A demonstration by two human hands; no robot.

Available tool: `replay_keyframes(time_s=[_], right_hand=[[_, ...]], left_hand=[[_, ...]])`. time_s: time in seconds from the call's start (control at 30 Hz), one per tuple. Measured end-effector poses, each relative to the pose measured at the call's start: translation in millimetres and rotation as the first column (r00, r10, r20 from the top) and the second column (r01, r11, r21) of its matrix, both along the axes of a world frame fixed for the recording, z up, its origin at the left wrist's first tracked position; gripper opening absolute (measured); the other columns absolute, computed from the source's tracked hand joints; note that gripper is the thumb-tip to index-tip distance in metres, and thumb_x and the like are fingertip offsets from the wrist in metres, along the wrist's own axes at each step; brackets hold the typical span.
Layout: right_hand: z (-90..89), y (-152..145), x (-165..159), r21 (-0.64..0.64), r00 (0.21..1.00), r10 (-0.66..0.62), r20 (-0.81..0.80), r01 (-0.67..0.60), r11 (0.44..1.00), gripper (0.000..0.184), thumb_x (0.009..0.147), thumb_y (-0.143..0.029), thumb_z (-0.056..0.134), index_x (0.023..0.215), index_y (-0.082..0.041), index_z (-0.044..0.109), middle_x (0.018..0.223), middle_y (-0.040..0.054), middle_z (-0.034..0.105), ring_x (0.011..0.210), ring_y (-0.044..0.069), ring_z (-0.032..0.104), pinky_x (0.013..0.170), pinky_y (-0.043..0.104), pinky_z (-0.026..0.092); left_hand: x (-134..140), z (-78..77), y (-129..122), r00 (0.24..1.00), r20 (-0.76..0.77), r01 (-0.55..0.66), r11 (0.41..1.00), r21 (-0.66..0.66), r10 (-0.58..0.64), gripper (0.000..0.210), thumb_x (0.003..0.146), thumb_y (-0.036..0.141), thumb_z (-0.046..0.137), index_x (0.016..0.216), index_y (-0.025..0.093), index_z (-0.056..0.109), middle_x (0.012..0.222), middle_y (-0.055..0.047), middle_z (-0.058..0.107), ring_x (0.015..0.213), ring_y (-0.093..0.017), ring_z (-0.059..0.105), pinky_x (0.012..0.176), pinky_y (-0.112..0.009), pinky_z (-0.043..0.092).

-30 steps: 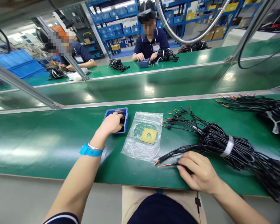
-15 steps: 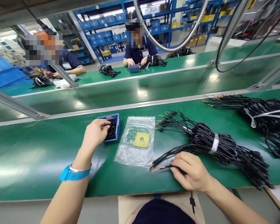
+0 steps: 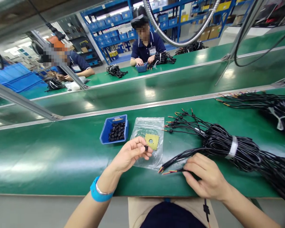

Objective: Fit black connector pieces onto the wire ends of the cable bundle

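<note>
Between thumb and fingers, my left hand pinches a small black plastic part, held above a clear plastic bag. A yellow square plate with a round hole lies at that bag. My right hand grips a black cable near its end, where bare coloured wires stick out to the left. Beside it, more loose cable ends spread from a black cable bundle bound with a white tie. Several of the far ends carry small black parts.
A blue bin of small black parts stands left of the bag. Another tied cable bundle lies far right. Across the metal-edged divider, two people work with cables; a flexible metal conduit hangs there.
My left hand has come out of the blue bin and moved right and nearer, now with a small black part. My right hand keeps its grip on the cable. The view has shifted slightly.
</note>
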State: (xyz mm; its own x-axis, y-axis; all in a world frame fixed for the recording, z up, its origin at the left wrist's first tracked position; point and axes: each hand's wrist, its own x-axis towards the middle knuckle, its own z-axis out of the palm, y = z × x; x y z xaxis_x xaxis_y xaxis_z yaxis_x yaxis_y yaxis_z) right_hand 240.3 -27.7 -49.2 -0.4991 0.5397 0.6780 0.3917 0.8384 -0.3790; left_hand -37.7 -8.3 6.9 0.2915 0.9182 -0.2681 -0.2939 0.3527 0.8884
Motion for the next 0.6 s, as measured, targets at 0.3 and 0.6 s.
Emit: replay_keyframes(time_s=[0.3, 0.6], right_hand=[[-2.1, 0, 0, -0.004, 1.0, -0.005, 0.008, 0.005, 1.0, 0.009, 0.083, -0.009, 0.057, 0.088, -0.017, 0.059, 0.073, 0.0055, 0.061, 0.066, 0.017, 0.049, 0.06, 0.031, 0.042], [-1.5, 0, 0, -0.028, 1.0, -0.005, -0.002, 0.004, 1.0, 0.008, 0.084, -0.009, 0.058, 0.086, -0.016, 0.06, 0.072, 0.0056, 0.06, 0.067, 0.017, 0.048, 0.06, 0.031, 0.041]], left_hand=[[6, -4.4, 13, 0.901, -0.432, 0.078, 0.965, 0.25, 0.039, 0.017, 0.075, 0.02, 0.072, 0.091, 0.015, 0.073, 0.097, -0.009, 0.072, 0.076, -0.017, 0.07, 0.068, -0.029, 0.057], [20, -11.5, 29, 0.252, -0.91, 0.602, 0.683, 0.413, 0.328, 0.027, 0.08, 0.008, 0.057, 0.102, 0.019, 0.069, 0.096, -0.006, 0.075, 0.087, -0.023, 0.067, 0.083, -0.036, 0.054]])
